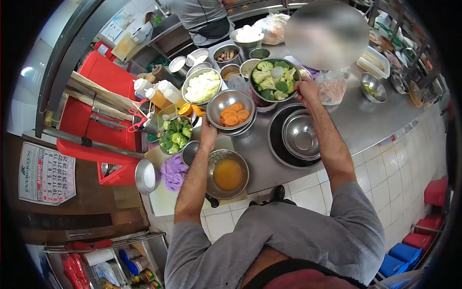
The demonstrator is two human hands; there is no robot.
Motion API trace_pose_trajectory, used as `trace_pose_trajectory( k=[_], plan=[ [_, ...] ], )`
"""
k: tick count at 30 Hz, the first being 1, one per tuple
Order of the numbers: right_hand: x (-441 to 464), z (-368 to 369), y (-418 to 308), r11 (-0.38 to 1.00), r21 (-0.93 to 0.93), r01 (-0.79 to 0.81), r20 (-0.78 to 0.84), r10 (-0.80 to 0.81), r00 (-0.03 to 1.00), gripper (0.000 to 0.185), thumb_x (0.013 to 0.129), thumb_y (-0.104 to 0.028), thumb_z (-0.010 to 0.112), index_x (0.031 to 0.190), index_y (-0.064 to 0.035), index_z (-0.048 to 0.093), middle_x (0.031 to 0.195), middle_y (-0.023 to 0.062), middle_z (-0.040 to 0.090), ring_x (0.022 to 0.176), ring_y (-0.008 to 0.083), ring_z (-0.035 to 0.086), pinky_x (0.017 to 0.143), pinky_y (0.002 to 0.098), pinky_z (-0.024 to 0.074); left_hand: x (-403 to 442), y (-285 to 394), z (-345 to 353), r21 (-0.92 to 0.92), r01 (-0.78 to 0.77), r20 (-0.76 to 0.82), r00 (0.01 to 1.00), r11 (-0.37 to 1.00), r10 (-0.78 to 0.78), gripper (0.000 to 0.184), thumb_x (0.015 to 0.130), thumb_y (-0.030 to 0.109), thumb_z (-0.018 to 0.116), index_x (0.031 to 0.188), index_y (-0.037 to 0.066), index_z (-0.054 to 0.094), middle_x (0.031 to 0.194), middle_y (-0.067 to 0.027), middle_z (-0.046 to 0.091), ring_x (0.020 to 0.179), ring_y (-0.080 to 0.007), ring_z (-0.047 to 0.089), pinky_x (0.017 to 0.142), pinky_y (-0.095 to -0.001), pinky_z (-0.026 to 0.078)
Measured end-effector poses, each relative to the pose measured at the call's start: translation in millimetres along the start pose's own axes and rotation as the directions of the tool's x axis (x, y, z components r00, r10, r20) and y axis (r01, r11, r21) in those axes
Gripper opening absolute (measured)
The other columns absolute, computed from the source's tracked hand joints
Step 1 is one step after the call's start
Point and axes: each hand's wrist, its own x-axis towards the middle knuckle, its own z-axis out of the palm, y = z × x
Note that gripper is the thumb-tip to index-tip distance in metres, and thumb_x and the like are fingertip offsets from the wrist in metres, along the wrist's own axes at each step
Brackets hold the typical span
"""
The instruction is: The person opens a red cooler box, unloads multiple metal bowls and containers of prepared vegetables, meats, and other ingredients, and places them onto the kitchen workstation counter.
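My left hand point(208, 133) is closed on the near left rim of a steel bowl point(217, 104) with sliced carrots point(235, 114) inside; more steel shows directly beneath it. At the right, my right hand point(306, 90) grips the edge of a steel bowl of broccoli and cauliflower point(274, 80), where a pale round piece lies on top. Chopped cabbage point(202, 88) fills another bowl just behind the carrots. Below my left forearm's inner side is a pan of orange-brown liquid point(228, 174). A bowl of broccoli point(176, 135) stands left of that hand.
Nested steel bowls point(302, 135) sit in a dark round pan near the counter's front edge. Squeeze bottles point(157, 97), red scissors point(138, 119) and a purple cloth point(174, 171) are at left. A small bowl point(373, 88) stands right. Another person point(199, 19) is across the counter.
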Motion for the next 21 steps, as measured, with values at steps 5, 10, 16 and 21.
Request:
trace_pose_trajectory(
  k=[5,10,16,21],
  plan=[
    [6.7,-25.2,9.5,0.993,0.105,-0.057,-0.041,0.062,0.997,0.024,0.064,0.005,0.049,0.088,0.0032,0.055,0.058,0.0076,0.052,0.033,0.013,0.043,0.027,0.0224,0.0288,-3.1,8.0,-13.7,-0.057,0.026,0.014,1.0,0.998,-0.025,0.037,0.089,0.01,0.038,0.126,0.013,0.039,0.111,-0.0054,0.052,0.089,-0.0164,0.056,0.067,-0.0307,0.051],
    [3.1,-63.3,-1.0,0.998,0.064,-0.026,-0.067,0.03,0.997,0.026,0.065,0.005,0.048,0.09,0.003,0.055,0.062,0.0075,0.054,0.034,0.0121,0.042,0.027,0.0215,0.0291,6.0,57.7,-23.1,0.029,-0.071,-0.181,0.981,0.997,0.075,0.033,0.088,0.023,0.044,0.114,0.005,0.051,0.104,-0.0076,0.057,0.092,-0.0193,0.055,0.077,-0.0343,0.045],
    [-27.5,-106.8,-14.4,0.992,0.12,0.042,-0.162,-0.022,0.987,0.031,0.065,0.006,0.047,0.095,0.0046,0.055,0.064,0.0062,0.054,0.034,0.0106,0.041,0.028,0.0201,0.0317,85.2,89.2,27.1,0.729,-0.632,0.386,0.698,0.263,0.603,0.034,0.074,0.001,0.054,0.108,0.002,0.054,0.111,-0.0173,0.053,0.104,-0.0318,0.05,0.092,-0.0343,0.039],
    [-59.0,-138.0,-15.2,0.987,0.147,0.06,-0.266,-0.019,0.964,0.03,0.066,0.006,0.046,0.095,0.0044,0.054,0.062,0.0044,0.051,0.035,0.0088,0.039,0.028,0.0201,0.03,144.0,98.0,81.5,0.546,-0.832,0.823,0.512,-0.094,0.246,0.038,0.063,0.003,0.066,0.1,0.005,0.059,0.105,-0.0146,0.056,0.101,-0.0318,0.051,0.089,-0.0363,0.04]
  ],
)
